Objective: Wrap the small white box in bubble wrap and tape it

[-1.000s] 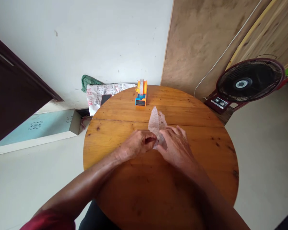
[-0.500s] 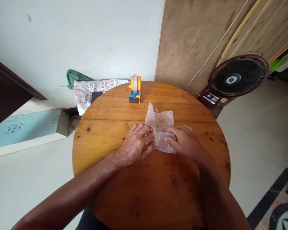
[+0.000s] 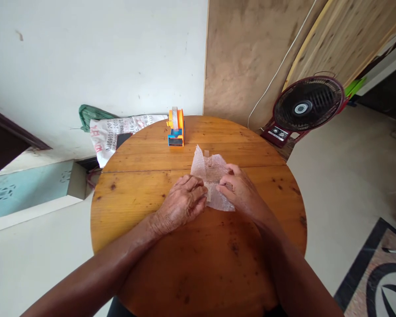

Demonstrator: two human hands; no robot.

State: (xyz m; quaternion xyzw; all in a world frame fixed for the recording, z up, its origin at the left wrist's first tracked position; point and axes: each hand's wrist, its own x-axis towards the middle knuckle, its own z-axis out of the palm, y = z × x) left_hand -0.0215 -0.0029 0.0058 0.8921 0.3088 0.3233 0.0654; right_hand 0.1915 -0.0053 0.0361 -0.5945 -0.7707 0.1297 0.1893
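Note:
A crumpled piece of clear bubble wrap (image 3: pixel 218 165) lies on the round wooden table (image 3: pixel 135 189), one corner standing up at its far left. Strips of tape show along its left part. My left hand (image 3: pixel 186 198) is closed at the wrap's left edge, with the fingertips curled onto it. From the right, my right hand (image 3: pixel 239 189) has its fingers bent over the wrap and grips its right side. Whether anything lies inside the wrap, I cannot tell.
An orange and blue tape dispenser (image 3: pixel 176 127) with a tape roll stands near the table's far edge. Beyond the edge at left lies a printed white sack (image 3: pixel 108 136). A dark red fan (image 3: pixel 303 108) stands to the right, and a light blue box (image 3: pixel 29 189) at left.
My right hand has moved inward over the bubble wrap, and its right side is folded in more. My left hand stays at the left edge. The whole view has shifted slightly.

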